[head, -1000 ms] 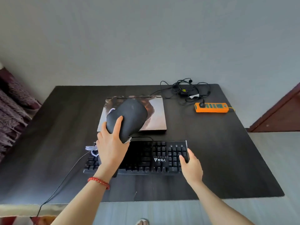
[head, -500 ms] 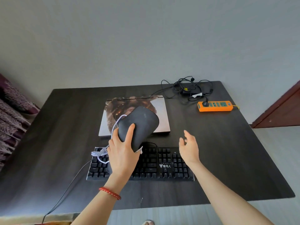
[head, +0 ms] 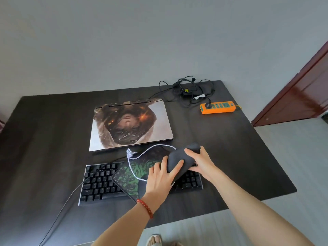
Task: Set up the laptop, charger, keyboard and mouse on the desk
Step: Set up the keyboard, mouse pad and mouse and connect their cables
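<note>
Both hands gripped a rolled dark mouse pad [head: 179,163] at lower centre of the frame: left hand [head: 160,178] curled round its near end, right hand [head: 199,161] round its far end. Its green-patterned flap draped over the keyboard [head: 99,181]. The closed laptop [head: 130,123] lay above; charger [head: 190,92] and orange power strip [head: 219,107] at upper right.

Your left hand [head: 160,176] and right hand [head: 198,161] both grip a partly unrolled mouse pad [head: 134,176] over the keyboard [head: 99,183]; the dark bundle may wrap the mouse. The closed laptop [head: 130,123] lies beyond, charger [head: 190,92] and orange power strip [head: 218,107] far right.
</note>
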`<state>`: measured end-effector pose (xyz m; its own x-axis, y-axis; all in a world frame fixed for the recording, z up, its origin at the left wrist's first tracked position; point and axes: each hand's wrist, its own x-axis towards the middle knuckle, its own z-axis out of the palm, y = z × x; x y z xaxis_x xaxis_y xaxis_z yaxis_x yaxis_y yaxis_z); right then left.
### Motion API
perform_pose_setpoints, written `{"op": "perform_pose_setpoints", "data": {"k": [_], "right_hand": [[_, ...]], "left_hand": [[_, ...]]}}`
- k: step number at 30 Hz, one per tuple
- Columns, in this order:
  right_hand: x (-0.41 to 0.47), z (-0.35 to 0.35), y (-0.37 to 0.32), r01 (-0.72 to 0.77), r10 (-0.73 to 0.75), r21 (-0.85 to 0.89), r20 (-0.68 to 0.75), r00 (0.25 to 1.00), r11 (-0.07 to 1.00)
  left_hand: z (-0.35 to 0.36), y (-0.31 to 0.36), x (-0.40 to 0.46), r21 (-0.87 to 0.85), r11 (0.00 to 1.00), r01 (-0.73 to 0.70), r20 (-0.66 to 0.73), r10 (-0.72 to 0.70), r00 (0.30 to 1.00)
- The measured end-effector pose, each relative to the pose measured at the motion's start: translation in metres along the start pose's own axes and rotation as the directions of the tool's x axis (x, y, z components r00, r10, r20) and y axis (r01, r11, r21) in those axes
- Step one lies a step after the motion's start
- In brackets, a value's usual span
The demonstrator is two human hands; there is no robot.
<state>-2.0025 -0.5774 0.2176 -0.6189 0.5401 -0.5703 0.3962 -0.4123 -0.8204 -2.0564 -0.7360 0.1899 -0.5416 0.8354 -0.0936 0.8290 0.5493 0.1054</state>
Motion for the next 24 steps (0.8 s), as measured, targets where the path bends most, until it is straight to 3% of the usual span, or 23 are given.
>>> {"op": "perform_pose_setpoints", "data": {"k": [3,6,11,12,13,15,17,19,21,24], "right_hand": [[-0.002,-0.015,0.025,-0.019,0.017,-0.049,-0.047,0.999,0.999],[-0.008,-0.024,0.042,-0.02,-0.019,-0.248,-0.155,0.988,0.969],[-0.021,-0.024,0.049,-0.004,-0.12,-0.38,-0.301,0.946,0.925],[-0.025,-0.021,0.05,0.048,-0.221,-0.487,-0.304,0.927,0.872],[-0.028,-0.017,0.049,0.127,-0.366,-0.649,-0.248,0.897,0.75],[-0.028,-0.007,0.049,0.3,-0.56,-0.879,0.045,0.827,0.371],[-0.022,0.002,0.046,0.378,-0.46,-0.915,0.278,0.844,0.142],[-0.018,0.003,0.045,0.339,-0.354,-0.937,0.291,0.889,0.083],[-0.023,-0.004,0.047,0.206,-0.4,-0.976,0.16,0.903,0.076],[-0.037,-0.014,0.056,0.023,-0.412,-0.999,0.002,0.911,0.048]], "left_hand": [[0.031,-0.01,-0.002,-0.014,0.996,-0.085,0.148,0.086,0.985],[0.041,-0.018,-0.007,-0.053,0.985,-0.165,0.194,0.172,0.966],[0.04,-0.027,-0.015,-0.337,0.941,-0.038,0.063,0.063,0.996],[0.037,-0.028,-0.017,-0.373,0.928,-0.02,0.004,0.024,1.0],[0.033,-0.028,-0.018,-0.387,0.922,-0.026,-0.054,0.006,0.999],[0.027,-0.028,-0.022,-0.355,0.931,-0.09,-0.159,0.035,0.987],[0.027,-0.03,-0.027,-0.271,0.952,-0.143,-0.253,0.073,0.965],[0.026,-0.034,-0.032,-0.214,0.963,-0.165,-0.353,0.081,0.932],[0.027,-0.044,-0.033,-0.194,0.977,-0.091,-0.394,0.008,0.919],[0.029,-0.057,-0.029,-0.15,0.98,0.129,-0.163,-0.153,0.975]]}}
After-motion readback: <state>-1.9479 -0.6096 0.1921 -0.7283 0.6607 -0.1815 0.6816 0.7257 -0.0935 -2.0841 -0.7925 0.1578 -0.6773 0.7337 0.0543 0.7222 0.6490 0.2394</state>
